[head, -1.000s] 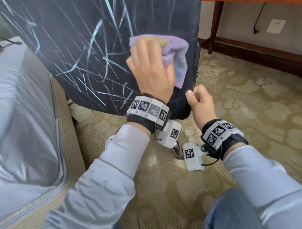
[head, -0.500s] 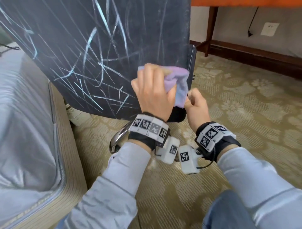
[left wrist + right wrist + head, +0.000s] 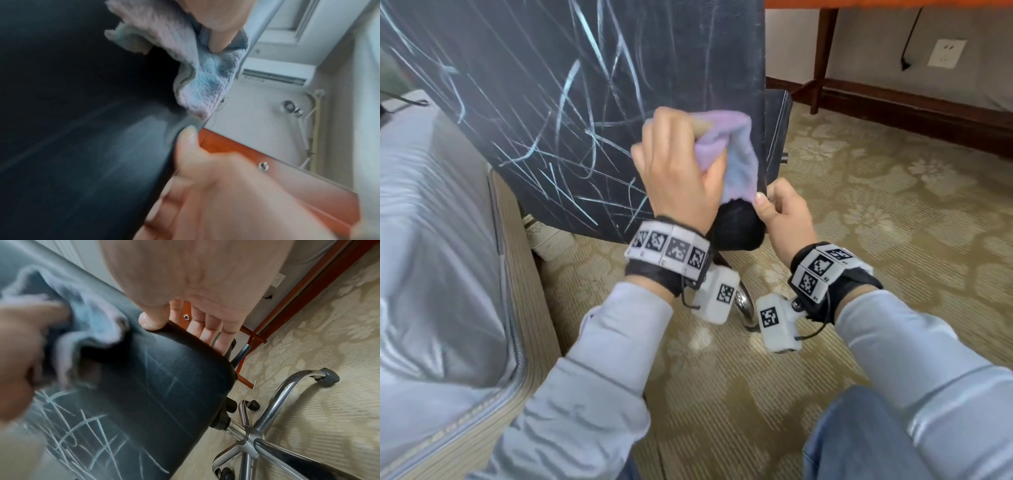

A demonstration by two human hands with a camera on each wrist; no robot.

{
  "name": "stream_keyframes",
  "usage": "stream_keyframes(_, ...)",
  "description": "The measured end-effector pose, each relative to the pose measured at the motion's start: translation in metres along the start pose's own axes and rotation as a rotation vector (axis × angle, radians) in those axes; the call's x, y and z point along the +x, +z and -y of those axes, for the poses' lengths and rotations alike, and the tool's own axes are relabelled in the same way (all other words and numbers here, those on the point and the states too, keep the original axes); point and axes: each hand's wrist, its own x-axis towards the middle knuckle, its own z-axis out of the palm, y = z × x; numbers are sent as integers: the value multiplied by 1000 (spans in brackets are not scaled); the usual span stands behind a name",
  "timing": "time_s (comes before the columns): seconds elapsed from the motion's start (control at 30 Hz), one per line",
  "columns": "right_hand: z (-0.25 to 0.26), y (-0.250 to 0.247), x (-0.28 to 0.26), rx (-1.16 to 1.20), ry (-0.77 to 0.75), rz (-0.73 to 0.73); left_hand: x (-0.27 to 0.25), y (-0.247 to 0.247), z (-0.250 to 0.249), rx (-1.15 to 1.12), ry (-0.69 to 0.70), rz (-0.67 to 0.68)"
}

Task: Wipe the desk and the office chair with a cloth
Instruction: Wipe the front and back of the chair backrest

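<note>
Office chair [image 3: 585, 113] backrest stands tilted, chalk-scratched, long axis rising away from both hands. Left hand [image 3: 674, 178] bunches the lilac cloth [image 3: 729, 154] against its lower right corner; right hand [image 3: 784, 219] pinches that edge just below. Right wrist view alone shows the chrome base [image 3: 252, 439]; unwiped scratches probably lie leftward.

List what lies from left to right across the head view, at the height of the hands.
Grey cushion → scratched black chair back → left hand gripping the cloth → right hand on the chair's edge → patterned carpet.
</note>
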Motion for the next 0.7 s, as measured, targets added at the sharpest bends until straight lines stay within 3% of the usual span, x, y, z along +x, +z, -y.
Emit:
stream_keyframes(0.07,1,1,-1,2,17,4,23,0,-6,-1,100,-79)
stream_keyframes(0.13,4,1,-2,-11,36,14,21,2,-3,31,145,-59)
stream_keyframes(0.33,6,-3,-1,-36,53,36,-85,-5,70,131,-72,305)
stream_keyframes(0.4,5,-2,-3,-43,44,17,-91,-11,79,136,-90,351)
stream_keyframes(0.47,5,2,-6,-56,25,-28,-71,-16,81,124,-119,269)
stream_keyframes(0.53,6,7,-10,-97,27,-85,-30,-22,78,55,-177,32)
stream_keyframes(0.6,10,10,-13,-147,47,-134,9,-27,74,14,-146,-149)
stream_keyframes(0.7,15,12,-13,-199,88,-196,23,-21,67,58,-8,-154)
